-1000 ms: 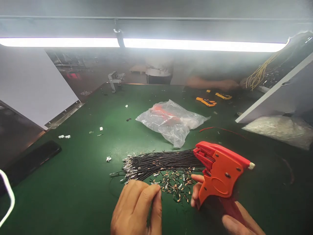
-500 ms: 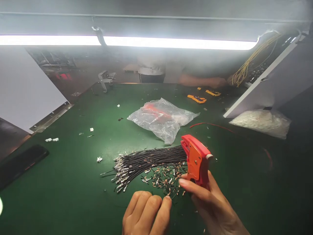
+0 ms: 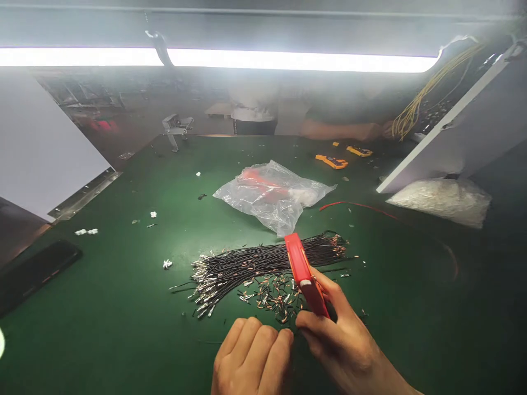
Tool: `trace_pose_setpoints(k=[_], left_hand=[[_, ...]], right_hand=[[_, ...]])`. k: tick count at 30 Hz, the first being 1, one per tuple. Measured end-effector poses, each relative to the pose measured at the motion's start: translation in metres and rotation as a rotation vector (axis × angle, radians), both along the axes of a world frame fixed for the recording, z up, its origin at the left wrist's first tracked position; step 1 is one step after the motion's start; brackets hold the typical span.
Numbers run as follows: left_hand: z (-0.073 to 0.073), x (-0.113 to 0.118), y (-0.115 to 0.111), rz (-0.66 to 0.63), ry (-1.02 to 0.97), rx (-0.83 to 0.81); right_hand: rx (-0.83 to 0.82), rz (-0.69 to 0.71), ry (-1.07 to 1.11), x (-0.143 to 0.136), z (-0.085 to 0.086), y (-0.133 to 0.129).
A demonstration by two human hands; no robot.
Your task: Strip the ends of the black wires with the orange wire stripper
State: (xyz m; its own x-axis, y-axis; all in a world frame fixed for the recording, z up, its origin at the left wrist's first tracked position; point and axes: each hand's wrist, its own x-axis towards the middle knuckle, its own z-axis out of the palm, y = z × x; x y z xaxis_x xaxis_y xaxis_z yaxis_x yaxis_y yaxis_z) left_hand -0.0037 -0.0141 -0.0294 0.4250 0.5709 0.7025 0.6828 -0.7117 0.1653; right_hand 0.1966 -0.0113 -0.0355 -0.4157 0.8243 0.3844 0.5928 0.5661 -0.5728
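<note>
My right hand (image 3: 343, 337) is wrapped round a red wire stripper (image 3: 300, 260), whose narrow back edge faces me and whose jaws are mostly hidden. Beside it on the left, my left hand (image 3: 253, 356) is closed with its knuckles up; anything in its fingers is hidden. Just beyond both hands lies a bundle of black wires (image 3: 242, 266), with metal terminals at the left ends and bare copper at the right ends. Between the bundle and my hands are scattered copper and black wire scraps (image 3: 274, 299).
A clear plastic bag (image 3: 267, 192) with red and white contents lies behind the wires on the green table (image 3: 102, 285). A red wire (image 3: 358, 204) curves to the right. Yellow hand tools (image 3: 331, 161) lie at the back. A dark phone-like slab (image 3: 39, 274) is at left.
The wire stripper has moved left and turned so its back edge faces me, uncovering the right ends of the black wires. My left hand has shifted slightly right.
</note>
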Motion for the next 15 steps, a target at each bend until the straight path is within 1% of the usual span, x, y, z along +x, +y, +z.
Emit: trace_pose_setpoints(k=[2, 5, 9, 12, 15], left_hand=[[-0.002, -0.001, 0.001, 0.013, 0.011, 0.005], [-0.003, -0.001, 0.003, -0.003, 0.025, 0.031], [-0.004, 0.005, 0.004, -0.020, 0.035, 0.044], [-0.007, 0.010, 0.001, -0.044, 0.043, 0.018], [-0.007, 0.010, -0.002, -0.027, 0.050, 0.003]], right_hand=[[0.026, 0.011, -0.024, 0.000, -0.002, 0.000], [0.059, 0.013, -0.037, 0.000, -0.002, 0.000], [0.103, -0.028, -0.076, 0.001, -0.005, 0.001], [0.117, -0.080, -0.108, 0.007, -0.010, 0.003], [0.112, -0.178, -0.115, 0.016, -0.012, 0.008]])
